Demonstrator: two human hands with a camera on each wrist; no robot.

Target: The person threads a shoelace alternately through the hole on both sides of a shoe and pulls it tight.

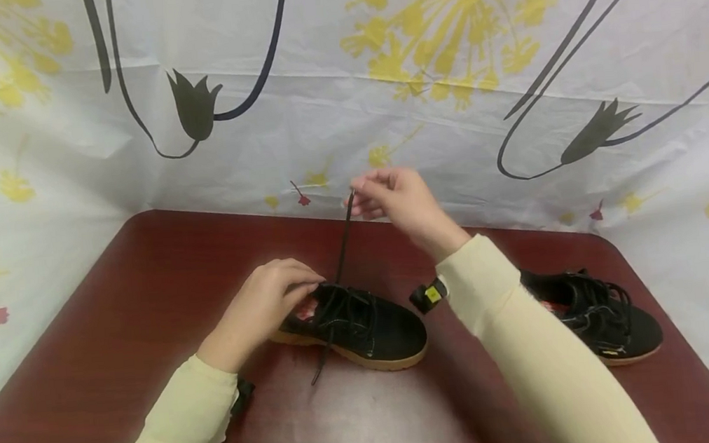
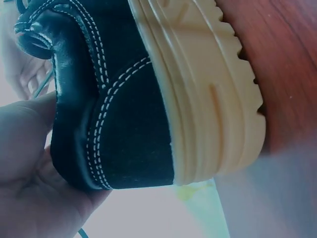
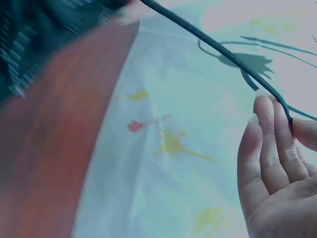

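A black shoe (image 1: 395, 327) with a tan sole and white stitching stands on the table, its toe toward the right. My left hand (image 1: 267, 303) grips its ankle opening at the heel end, with the thumb (image 2: 29, 134) at the collar in the left wrist view. Up above the shoe, my right hand (image 1: 393, 197) pinches the tip of a black shoelace (image 1: 345, 240) between thumb and index finger. The lace runs taut from the shoe's eyelets up to that pinch. Another lace end (image 1: 321, 367) hangs over the near side of the shoe onto the table.
A second black shoe (image 1: 636, 327), with its lace across the top, stands at the right, partly behind my right sleeve (image 1: 529, 333). The reddish-brown table (image 1: 90, 385) meets a white floral sheet (image 1: 296, 128) along its back and sides.
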